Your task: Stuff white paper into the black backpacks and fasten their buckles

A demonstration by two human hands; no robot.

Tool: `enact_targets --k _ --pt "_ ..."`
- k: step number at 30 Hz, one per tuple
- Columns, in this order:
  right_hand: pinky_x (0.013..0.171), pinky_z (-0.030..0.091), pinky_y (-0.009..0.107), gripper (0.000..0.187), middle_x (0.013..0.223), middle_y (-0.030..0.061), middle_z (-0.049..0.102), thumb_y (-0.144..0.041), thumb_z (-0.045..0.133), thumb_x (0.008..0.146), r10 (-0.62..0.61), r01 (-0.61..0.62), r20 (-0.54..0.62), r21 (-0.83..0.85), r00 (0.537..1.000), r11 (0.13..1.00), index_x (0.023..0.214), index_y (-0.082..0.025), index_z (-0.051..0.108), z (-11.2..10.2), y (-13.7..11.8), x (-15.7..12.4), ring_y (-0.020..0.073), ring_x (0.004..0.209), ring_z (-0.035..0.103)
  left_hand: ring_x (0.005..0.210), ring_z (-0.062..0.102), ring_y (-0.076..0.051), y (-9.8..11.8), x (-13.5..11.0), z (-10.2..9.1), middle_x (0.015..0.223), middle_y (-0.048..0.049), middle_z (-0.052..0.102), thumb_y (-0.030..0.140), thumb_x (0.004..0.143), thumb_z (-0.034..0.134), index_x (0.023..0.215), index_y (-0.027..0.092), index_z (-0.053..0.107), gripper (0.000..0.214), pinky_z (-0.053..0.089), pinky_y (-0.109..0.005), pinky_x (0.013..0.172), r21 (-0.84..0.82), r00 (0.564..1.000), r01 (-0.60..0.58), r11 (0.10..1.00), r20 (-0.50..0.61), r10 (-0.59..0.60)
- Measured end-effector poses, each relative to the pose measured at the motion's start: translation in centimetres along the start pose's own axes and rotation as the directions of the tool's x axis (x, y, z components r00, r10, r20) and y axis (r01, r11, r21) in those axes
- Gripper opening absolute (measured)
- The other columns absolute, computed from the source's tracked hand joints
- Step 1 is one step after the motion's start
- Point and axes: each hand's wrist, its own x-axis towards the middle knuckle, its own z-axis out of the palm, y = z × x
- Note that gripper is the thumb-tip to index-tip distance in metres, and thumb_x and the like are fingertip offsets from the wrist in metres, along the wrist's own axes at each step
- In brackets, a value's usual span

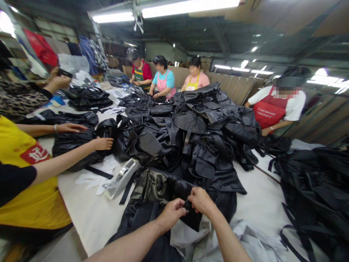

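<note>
A black leather-look backpack (145, 187) lies on the table in front of me, its upper edge against a heap of similar bags. My left hand (173, 214) is closed, thumb and fingers pinching a small black buckle (187, 205) at the bag's right side. Right beside it, my right hand (201, 200) is closed too, pinching the other side of the same buckle. Its details are partly covered by my fingers. Below the hands hangs a dark flap (193, 220), and crumpled pale lining or wrapping (191, 238) lies under it.
A large heap of black bags (191, 123) fills the table's middle. To my left are a tape dispenser (122, 178) and white paper pieces (100, 171). A co-worker in a yellow apron (35, 174) handles a bag there. More black bags (316, 189) lie at right; several people work beyond.
</note>
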Motion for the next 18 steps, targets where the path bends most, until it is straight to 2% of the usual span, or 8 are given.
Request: enact_targets --k 3,6,9,13,15,18 --pt "0.033 0.027 0.017 0.011 0.039 -0.0049 0.051 -0.012 0.047 0.067 0.030 -0.032 0.045 0.038 0.999 0.999 0.060 -0.019 0.044 0.4 0.2 -0.3 0.0091 0.028 0.044 0.058 0.046 -0.009 -0.5 0.2 0.1 0.062 0.0070 0.050 0.016 0.062 0.059 0.083 0.018 0.047 0.025 0.034 -0.021 0.057 0.029 0.997 -0.006 1.000 -0.082 0.008" --pt "0.032 0.025 0.016 0.012 0.039 -0.0055 0.051 -0.013 0.045 0.070 0.040 -0.047 0.079 0.096 0.996 0.994 0.059 -0.019 0.043 0.7 0.6 -0.9 0.0082 0.027 0.044 0.055 0.041 -0.008 -0.4 0.2 0.5 0.056 0.0092 0.042 0.017 0.059 0.063 0.074 0.019 0.045 0.024 0.031 -0.020 0.053 0.243 0.988 0.002 0.970 -0.150 0.036" --pt "0.033 0.024 0.017 0.013 0.038 -0.0053 0.051 -0.015 0.047 0.070 0.039 -0.051 0.086 0.142 0.996 0.989 0.057 -0.018 0.043 0.7 0.9 -1.6 0.0078 0.027 0.043 0.057 0.042 -0.009 -0.3 0.0 1.3 0.059 0.0073 0.044 0.018 0.060 0.063 0.068 0.018 0.048 0.018 0.032 -0.021 0.054 0.423 0.967 0.023 0.906 -0.238 0.087" --pt "0.033 0.025 0.017 0.016 0.042 -0.0040 0.053 -0.020 0.045 0.074 0.069 -0.070 0.012 0.211 0.998 0.975 0.058 -0.018 0.044 0.9 1.2 -2.1 0.0075 0.029 0.044 0.059 0.045 -0.011 -0.7 0.2 2.1 0.064 0.0057 0.048 0.022 0.066 0.058 0.080 0.019 0.048 0.017 0.035 -0.023 0.059 0.454 0.906 0.089 0.887 -0.407 0.118" --pt "0.033 0.026 0.017 0.017 0.043 -0.0042 0.053 -0.022 0.044 0.074 0.077 -0.068 -0.031 0.229 0.997 0.971 0.058 -0.018 0.043 1.3 1.3 -2.0 0.0070 0.030 0.044 0.061 0.046 -0.011 -1.0 0.6 2.3 0.064 0.0049 0.048 0.023 0.067 0.057 0.076 0.019 0.048 0.013 0.036 -0.023 0.060 0.484 0.892 0.094 0.870 -0.430 0.143" --pt "0.035 0.028 0.018 0.015 0.045 -0.0045 0.053 -0.023 0.041 0.076 0.056 -0.036 -0.078 0.229 0.995 0.973 0.062 -0.019 0.044 1.9 1.7 -2.0 0.0076 0.032 0.045 0.063 0.046 -0.011 -1.0 1.2 2.2 0.067 0.0040 0.046 0.021 0.066 0.056 0.067 0.019 0.047 0.009 0.036 -0.023 0.061 0.538 0.890 0.047 0.842 -0.406 0.210"
